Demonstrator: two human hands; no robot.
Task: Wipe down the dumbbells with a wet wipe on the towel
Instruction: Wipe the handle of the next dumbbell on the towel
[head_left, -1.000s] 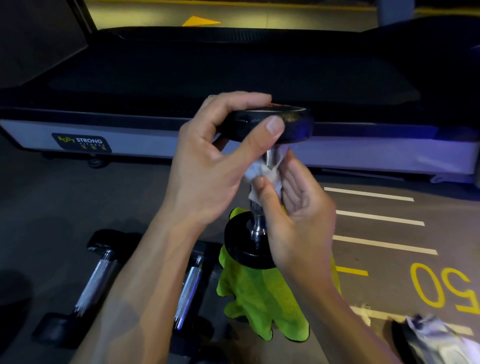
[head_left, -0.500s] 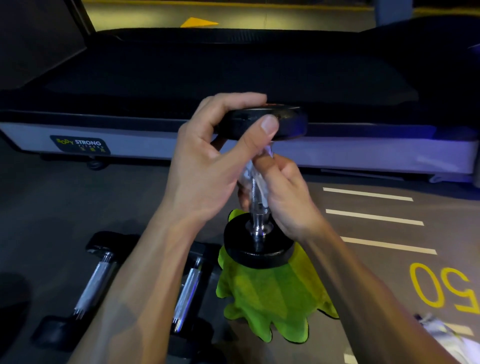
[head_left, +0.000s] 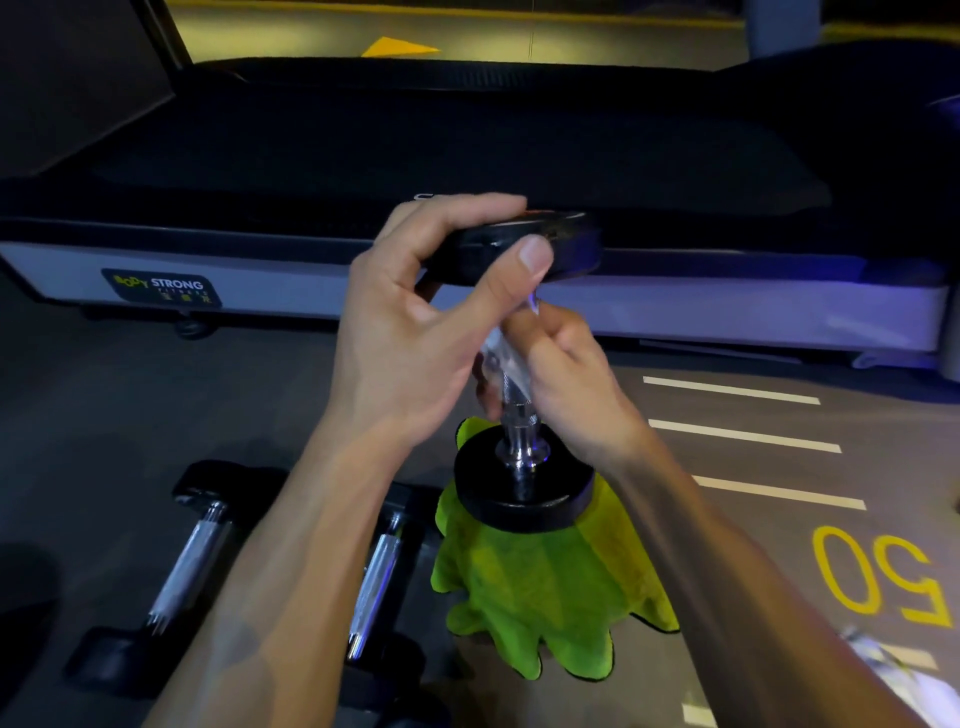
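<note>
A black dumbbell (head_left: 524, 496) with a chrome handle stands upright, its lower head resting on a bright green towel (head_left: 540, 592) spread on the floor. My left hand (head_left: 415, 332) grips the upper head from the left, thumb across its rim. My right hand (head_left: 566, 379) is closed around the upper part of the handle with a white wet wipe (head_left: 501, 358) wrapped between fingers and chrome. The handle's lower part and collar are bare.
Two more dumbbells (head_left: 189, 566) (head_left: 376, 587) lie on the floor left of the towel. A treadmill (head_left: 675, 312) runs across the back. White lines and a yellow "50" (head_left: 878, 577) mark the floor at right. A white packet (head_left: 914, 680) lies at bottom right.
My right hand turned from open-palmed around the handle to closed over it, and the wipe shifted up the handle. The left hand and the dumbbell stayed put.
</note>
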